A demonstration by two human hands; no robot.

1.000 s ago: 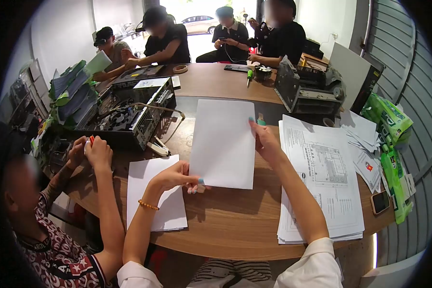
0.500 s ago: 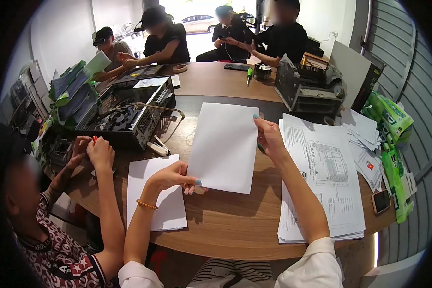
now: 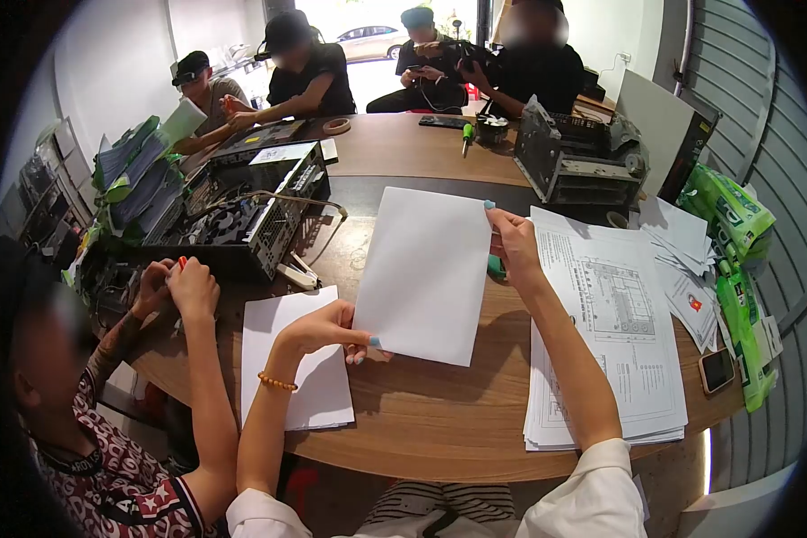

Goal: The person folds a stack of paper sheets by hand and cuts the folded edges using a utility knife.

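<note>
A blank white sheet of paper is held up, slightly tilted, above the table between my two hands. My left hand pinches its lower left corner, thumb on the near face; a beaded bracelet circles that wrist. At the upper right edge, my right hand grips the same sheet with the thumb in front, the other fingers partly hidden. Under my left forearm lies a small stack of white paper. To the right, beneath my right forearm, rests a pile of printed sheets with a drawing on top.
An open computer case stands at the left, near a co-worker's hands. Several people sit beyond the table. A dusty metal frame, a green screwdriver, a phone and green packages are around.
The held sheet and my right hand have shifted slightly right. My left hand keeps its pinch. A person at the far right now has an arm raised with a dark device.
</note>
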